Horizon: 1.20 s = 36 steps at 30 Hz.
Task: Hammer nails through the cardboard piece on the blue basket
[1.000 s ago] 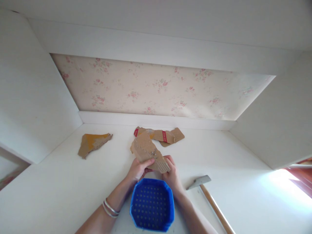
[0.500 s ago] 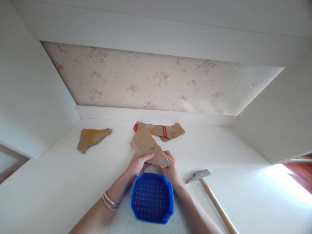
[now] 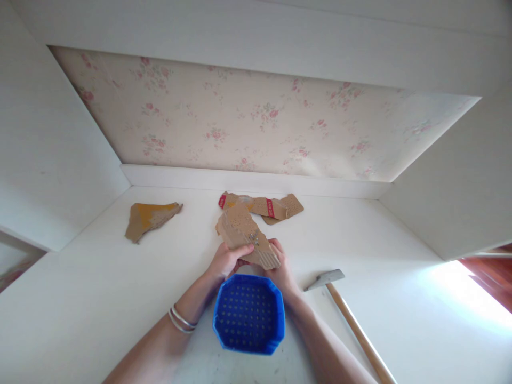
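Observation:
A torn piece of brown cardboard (image 3: 239, 228), with small metallic bits on its face, is held between both hands above the white surface. My left hand (image 3: 227, 260) grips its lower left edge, the thumb lying on top near the bits. On the lower right corner, by the bared corrugation, my right hand (image 3: 281, 269) is closed, its fingers partly behind the board. Just below the hands is a blue plastic basket (image 3: 216, 325) with a perforated bottom. To the right of my right forearm lies a hammer (image 3: 352, 320) with a wooden handle.
Behind the held board, more torn cardboard (image 3: 260, 206) with red print lies near the back ledge. Another cardboard scrap (image 3: 149, 220), partly yellow, rests at the left. White side panels (image 3: 436, 176) and a floral-papered back wall (image 3: 248, 128) enclose the white surface (image 3: 100, 298).
The view has tilted slightly, so the surface and everything on it appear a little higher. Both hands keep their hold on the cardboard, with hardly any other movement.

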Available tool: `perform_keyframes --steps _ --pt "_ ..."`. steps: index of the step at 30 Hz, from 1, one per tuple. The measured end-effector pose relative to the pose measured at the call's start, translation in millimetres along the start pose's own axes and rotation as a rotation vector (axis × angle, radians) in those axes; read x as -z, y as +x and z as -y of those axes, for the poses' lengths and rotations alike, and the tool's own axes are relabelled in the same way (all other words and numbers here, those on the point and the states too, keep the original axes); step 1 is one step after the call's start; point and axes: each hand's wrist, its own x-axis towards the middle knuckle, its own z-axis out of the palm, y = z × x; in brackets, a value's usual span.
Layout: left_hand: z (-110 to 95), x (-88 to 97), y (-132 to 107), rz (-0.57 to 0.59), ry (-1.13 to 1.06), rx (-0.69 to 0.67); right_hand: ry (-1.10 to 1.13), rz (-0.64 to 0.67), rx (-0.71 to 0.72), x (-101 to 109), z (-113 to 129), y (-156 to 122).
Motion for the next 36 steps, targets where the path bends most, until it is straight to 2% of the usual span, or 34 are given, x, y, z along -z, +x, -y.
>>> perform_keyframes --steps 8,16,30,36 --pt "-1 -2.6 -2 0.024 0.018 0.003 0.037 0.015 -0.018 0 0 -1" --pt "-4 -0.6 -2 -0.015 -0.028 0.014 0.009 0.013 -0.032 -3 2 0" --pt "-4 -1.5 -2 0.010 0.072 0.009 0.023 -0.021 0.058 6 9 1" --pt "-2 -2.0 -2 0.002 0.034 0.003 0.030 -0.019 0.010 4 7 1"
